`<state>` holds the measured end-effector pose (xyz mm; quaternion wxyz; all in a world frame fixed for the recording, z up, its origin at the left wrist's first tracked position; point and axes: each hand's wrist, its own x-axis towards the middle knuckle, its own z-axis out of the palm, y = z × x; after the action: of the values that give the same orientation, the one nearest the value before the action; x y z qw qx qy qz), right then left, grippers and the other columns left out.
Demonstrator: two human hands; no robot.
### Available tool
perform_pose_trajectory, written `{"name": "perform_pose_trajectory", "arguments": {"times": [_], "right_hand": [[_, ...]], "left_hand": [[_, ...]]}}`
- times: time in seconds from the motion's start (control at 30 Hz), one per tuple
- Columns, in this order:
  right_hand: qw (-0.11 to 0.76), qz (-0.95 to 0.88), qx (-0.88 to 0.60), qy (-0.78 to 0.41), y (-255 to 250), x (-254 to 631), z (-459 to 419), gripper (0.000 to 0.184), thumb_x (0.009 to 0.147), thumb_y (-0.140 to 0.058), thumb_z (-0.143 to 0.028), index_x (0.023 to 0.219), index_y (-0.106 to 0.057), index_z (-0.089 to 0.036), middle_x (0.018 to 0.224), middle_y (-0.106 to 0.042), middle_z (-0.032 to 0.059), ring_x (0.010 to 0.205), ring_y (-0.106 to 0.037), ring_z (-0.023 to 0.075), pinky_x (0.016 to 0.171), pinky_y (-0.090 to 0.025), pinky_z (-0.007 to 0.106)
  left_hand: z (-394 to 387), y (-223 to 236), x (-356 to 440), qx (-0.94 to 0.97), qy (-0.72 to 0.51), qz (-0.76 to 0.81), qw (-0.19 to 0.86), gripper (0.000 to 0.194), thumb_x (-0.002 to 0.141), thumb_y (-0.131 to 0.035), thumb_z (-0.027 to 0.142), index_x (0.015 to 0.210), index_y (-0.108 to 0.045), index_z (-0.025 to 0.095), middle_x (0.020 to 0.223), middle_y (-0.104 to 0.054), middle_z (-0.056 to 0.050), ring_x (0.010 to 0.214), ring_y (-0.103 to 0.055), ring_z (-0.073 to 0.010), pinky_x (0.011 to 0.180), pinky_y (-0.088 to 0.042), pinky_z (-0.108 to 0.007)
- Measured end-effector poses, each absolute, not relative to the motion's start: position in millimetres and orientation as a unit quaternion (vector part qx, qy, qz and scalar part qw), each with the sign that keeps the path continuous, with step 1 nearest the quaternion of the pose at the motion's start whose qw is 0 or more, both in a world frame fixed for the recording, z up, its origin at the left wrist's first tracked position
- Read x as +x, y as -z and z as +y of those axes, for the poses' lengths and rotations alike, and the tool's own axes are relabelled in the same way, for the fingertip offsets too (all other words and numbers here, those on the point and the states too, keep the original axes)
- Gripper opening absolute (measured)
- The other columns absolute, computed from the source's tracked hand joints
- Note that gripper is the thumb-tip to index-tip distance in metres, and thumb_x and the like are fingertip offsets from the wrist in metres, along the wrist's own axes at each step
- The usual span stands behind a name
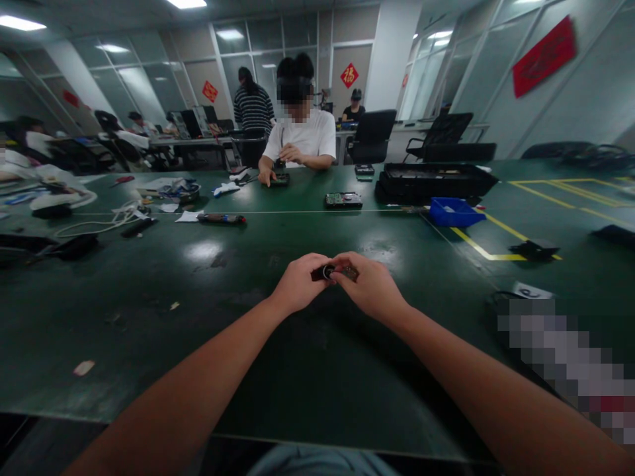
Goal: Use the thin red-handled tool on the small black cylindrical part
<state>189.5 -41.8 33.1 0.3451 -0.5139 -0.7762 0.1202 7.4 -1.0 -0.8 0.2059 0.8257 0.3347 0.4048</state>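
Small black round part with pale ring [326, 272]: one. Bare left hand [299, 284], bare right hand [372, 283]: two, fingers curled in, holding it.

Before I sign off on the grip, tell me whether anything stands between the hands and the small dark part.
Nothing visible does: the left hand holds the small dark part, and the right hand's fingertips are at it. The blue tray lies well beyond them.
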Motion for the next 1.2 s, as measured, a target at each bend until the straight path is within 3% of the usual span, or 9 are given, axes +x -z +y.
{"name": "perform_pose_trajectory", "arguments": {"times": [0.13, 0.4, 0.53, 0.67, 0.77, 0.93, 1.2], "right_hand": [[0.347, -0.785, -0.503, -0.102, -32.7, 190.4, -40.8, 0.009, 0.086, -0.066, -0.02, 0.089, -0.074, -0.022, 0.09, -0.072, 0.0037, 0.081, -0.065, 0.0185, 0.076, -0.049, 0.033], [0.366, -0.754, -0.541, -0.066, -29.7, 192.0, -38.4, 0.015, 0.081, -0.071, -0.028, 0.094, -0.069, -0.021, 0.089, -0.068, 0.0043, 0.08, -0.061, 0.0197, 0.072, -0.046, 0.033], [0.402, -0.727, -0.552, -0.08, -32.2, 192.9, -39.9, 0.023, 0.087, -0.063, -0.03, 0.106, -0.065, -0.017, 0.087, -0.066, 0.0056, 0.077, -0.061, 0.02, 0.071, -0.047, 0.034], [0.436, -0.721, -0.529, -0.101, -36.9, 193.2, -41.7, 0.026, 0.094, -0.049, -0.024, 0.111, -0.067, -0.017, 0.097, -0.066, 0.0079, 0.086, -0.063, 0.0208, 0.077, -0.048, 0.035], [0.447, -0.738, -0.499, -0.085, -38.6, 191.8, -44.0, 0.023, 0.095, -0.053, -0.028, 0.107, -0.07, -0.018, 0.102, -0.065, 0.0087, 0.093, -0.063, 0.0212, 0.081, -0.048, 0.035], [0.43, -0.753, -0.49, -0.088, -39.7, 188.5, -52.9, 0.022, 0.089, -0.067, -0.041, 0.09, -0.072, -0.02, 0.079, -0.067, 0.0032, 0.071, -0.061, 0.0175, 0.064, -0.047, 0.031], [0.554, -0.677, -0.481, -0.068, -37.8, 188.8, -54.4, 0.023, 0.095, -0.058, -0.037, 0.108, -0.067, -0.02, 0.086, -0.075, 0.0035, 0.074, -0.069, 0.0182, 0.072, -0.052, 0.033]], "left_hand": [[-2.0, -0.4, 8.0, 0.831, -0.397, 0.33, 0.205, 0.027, 0.081, -0.075, 0.018, 0.108, -0.072, 0.022, 0.11, -0.072, -0.005, 0.104, -0.066, -0.0199, 0.095, -0.053, -0.037], [-3.1, -0.8, 8.0, 0.838, -0.401, 0.311, 0.201, 0.027, 0.081, -0.074, 0.017, 0.108, -0.072, 0.021, 0.11, -0.071, -0.005, 0.104, -0.066, -0.0191, 0.094, -0.053, -0.035], [0.4, 1.9, 7.7, 0.823, -0.417, 0.336, 0.189, 0.033, 0.078, -0.077, 0.015, 0.11, -0.072, 0.021, 0.111, -0.072, -0.005, 0.103, -0.066, -0.019, 0.095, -0.053, -0.035], [5.5, 4.4, 5.0, 0.799, -0.435, 0.381, 0.167, 0.037, 0.076, -0.079, 0.014, 0.111, -0.071, 0.021, 0.11, -0.072, -0.004, 0.104, -0.067, -0.0199, 0.096, -0.053, -0.037], [9.7, 7.1, 1.7, 0.779, -0.445, 0.409, 0.166, 0.036, 0.076, -0.079, 0.014, 0.11, -0.071, 0.021, 0.111, -0.072, -0.005, 0.104, -0.067, -0.0205, 0.097, -0.053, -0.038], [14.0, 11.7, -1.7, 0.77, -0.448, 0.42, 0.173, 0.033, 0.079, -0.076, 0.016, 0.111, -0.072, 0.021, 0.113, -0.071, -0.006, 0.106, -0.067, -0.021, 0.098, -0.053, -0.039], [15.1, 12.2, -2.3, 0.764, -0.445, 0.436, 0.167, 0.037, 0.075, -0.079, 0.012, 0.111, -0.072, 0.021, 0.113, -0.071, -0.005, 0.105, -0.067, -0.0212, 0.099, -0.052, -0.039]]}}
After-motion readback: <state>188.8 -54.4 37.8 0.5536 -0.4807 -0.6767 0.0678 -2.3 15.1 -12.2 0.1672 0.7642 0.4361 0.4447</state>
